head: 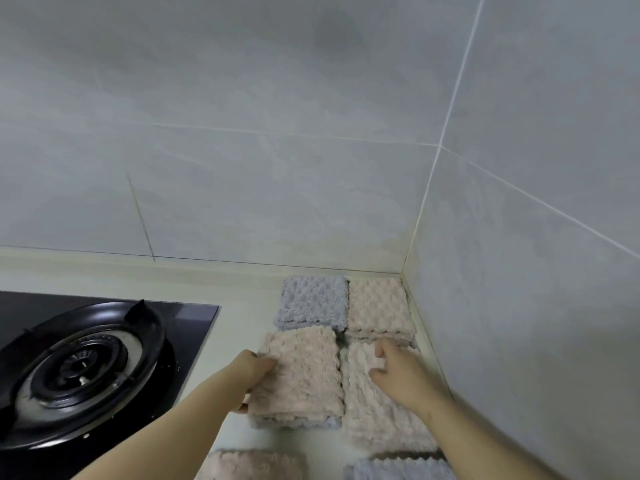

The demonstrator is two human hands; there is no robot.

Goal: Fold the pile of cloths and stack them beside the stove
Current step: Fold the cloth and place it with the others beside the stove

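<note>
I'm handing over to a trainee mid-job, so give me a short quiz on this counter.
1. True or false: the left hand grips the edge of a pink-topped stack.
2. Which colour is the folded cloth at the back, next to the corner pile? A grey, B green, C white.
3. Fill in: the long cloth under the right hand is coloured ___.
Key: 1 true; 2 A; 3 pink.

The stove (194,327) is glossy black. The counter (242,292) is pale cream. The wall tiles (242,168) are pale marbled grey with white grout. All bubble-textured, the grey-blue cloth (311,303) lies at eleven o'clock, the pale pink cloth (379,310) at one, the dusty pink cloth (304,372) at seven.
</note>
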